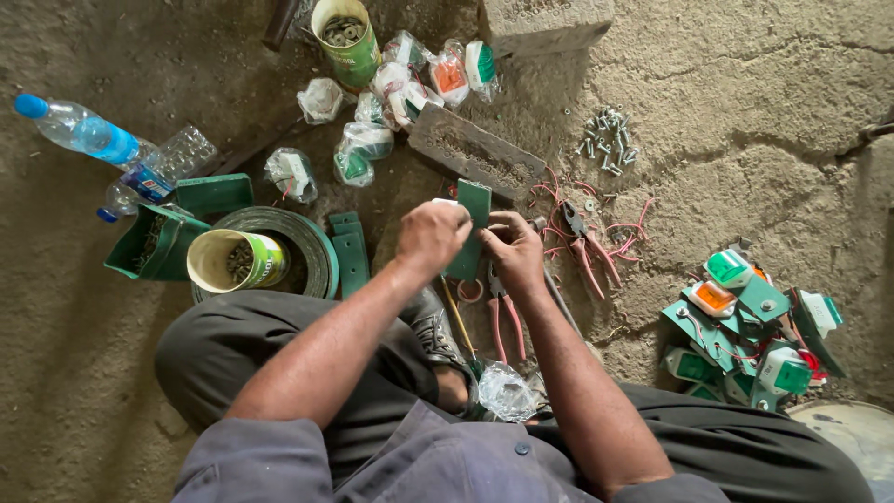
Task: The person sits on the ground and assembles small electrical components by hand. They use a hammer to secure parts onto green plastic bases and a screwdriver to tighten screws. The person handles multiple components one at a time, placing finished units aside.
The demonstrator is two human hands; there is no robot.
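I sit on a rough concrete floor and hold a flat green strip (pixel 475 212) upright between both hands. My left hand (pixel 431 235) grips its left side with the fingers curled. My right hand (pixel 513 250) pinches its right edge lower down. Under my hands lie red-handled pliers (pixel 504 321) and a thin yellow-handled tool (pixel 456 321). A second pair of pliers (pixel 585 247) rests to the right among pink wire scraps (pixel 622 237).
A pile of green lamp units (pixel 750 335) lies at right. Loose bolts (pixel 607 140), bagged lamps (pixel 391 93), two cans of small hardware (pixel 237 261) (pixel 345 37), a roll of green strip (pixel 312 244), a green tray (pixel 154 244) and plastic bottles (pixel 102 140) surround me.
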